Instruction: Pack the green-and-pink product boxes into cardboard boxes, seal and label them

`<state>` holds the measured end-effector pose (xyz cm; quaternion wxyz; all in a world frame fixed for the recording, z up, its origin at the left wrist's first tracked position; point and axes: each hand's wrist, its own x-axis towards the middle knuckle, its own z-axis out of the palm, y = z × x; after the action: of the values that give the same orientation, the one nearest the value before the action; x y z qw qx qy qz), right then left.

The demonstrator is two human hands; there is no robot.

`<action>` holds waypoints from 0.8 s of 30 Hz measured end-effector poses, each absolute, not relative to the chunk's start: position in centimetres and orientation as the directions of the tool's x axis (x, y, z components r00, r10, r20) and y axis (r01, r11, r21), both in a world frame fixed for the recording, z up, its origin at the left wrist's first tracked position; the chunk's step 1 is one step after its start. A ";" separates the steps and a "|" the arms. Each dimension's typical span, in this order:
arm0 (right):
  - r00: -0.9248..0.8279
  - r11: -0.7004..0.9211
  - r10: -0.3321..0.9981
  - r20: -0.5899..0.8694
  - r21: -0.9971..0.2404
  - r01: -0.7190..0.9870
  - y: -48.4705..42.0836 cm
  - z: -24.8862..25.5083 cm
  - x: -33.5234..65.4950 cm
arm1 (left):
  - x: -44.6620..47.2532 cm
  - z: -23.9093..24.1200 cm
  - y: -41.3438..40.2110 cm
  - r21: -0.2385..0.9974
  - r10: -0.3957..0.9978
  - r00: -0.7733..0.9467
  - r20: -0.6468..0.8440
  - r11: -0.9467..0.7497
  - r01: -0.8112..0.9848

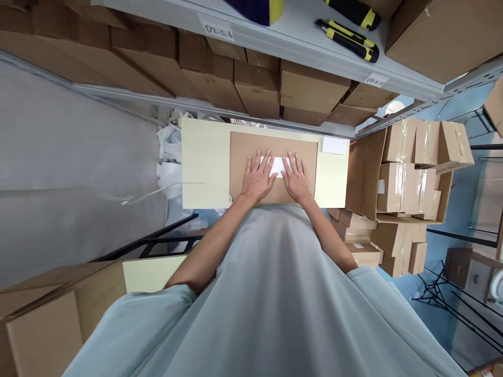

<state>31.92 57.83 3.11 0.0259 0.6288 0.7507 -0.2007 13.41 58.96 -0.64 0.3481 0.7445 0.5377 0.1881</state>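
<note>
A flat brown cardboard piece [271,192], perhaps the top of a box, lies on the pale yellow table [205,162] in front of me. At its middle is a white paper label [279,167]. My left hand [257,177] rests flat with fingers spread on the label's left end and the cardboard around it. On the other end lies my right hand [295,177], palm down, fingers also spread. Both hands partly cover the label, so its ends are hidden. Neither hand grasps anything.
Another white paper stack [334,145] lies at the table's right end. Above runs a metal shelf [251,39] with a utility knife [348,41] on it, and cardboard boxes [314,91] behind. More boxes [408,167] are piled at right. A white cord [157,191] hangs at left.
</note>
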 end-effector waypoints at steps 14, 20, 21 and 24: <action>-0.094 0.048 0.961 -0.262 -0.178 0.983 56.9 5.0 30.1 | 13.6 0.2 57.4 0.730 0.938 0.339 -0.066 -0.186 0.657; -0.232 0.184 0.920 -0.317 -0.174 0.967 55.8 4.6 29.3 | 12.1 -0.5 56.8 0.750 0.910 0.410 -0.054 -0.235 0.619; -0.220 0.175 0.922 -0.318 -0.164 0.971 55.5 4.5 29.5 | 11.9 -0.6 56.8 0.752 0.910 0.411 -0.052 -0.235 0.616; -0.158 0.118 0.932 -0.326 -0.139 0.983 54.5 4.5 30.5 | 11.8 -0.8 56.6 0.761 0.917 0.397 -0.041 -0.229 0.607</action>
<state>30.50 54.46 4.54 0.0788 0.6442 0.7434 -0.1618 11.78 56.64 -0.83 0.3608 0.7539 0.5053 0.2147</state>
